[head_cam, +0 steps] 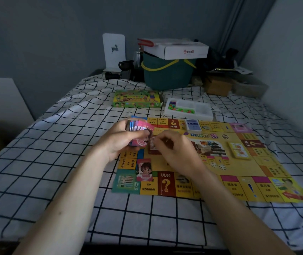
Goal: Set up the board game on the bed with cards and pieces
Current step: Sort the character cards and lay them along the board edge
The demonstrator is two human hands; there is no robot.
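The yellow game board [239, 173] lies flat on the checked bed sheet [55, 162]. My left hand [117, 142] grips a fanned stack of pink and blue cards [139, 127] above the board's left edge. My right hand [172, 150] hovers over the board beside it, its fingers curled at a dark red card [154, 150]; whether it pinches that card is unclear. One pink card [144, 170] lies on the board's near left. A blue deck [193, 125], a yellow deck [239, 150] and a pink deck [240, 127] sit on the board. Two dice [218, 165] rest near its middle.
The green game box [137, 99] and a white tray of coloured pieces [188, 108] lie behind the board. Farther back stand a teal basket [167, 74] with a white carton on top, a white stand [113, 50] and cardboard boxes [218, 85]. A wall rises at right.
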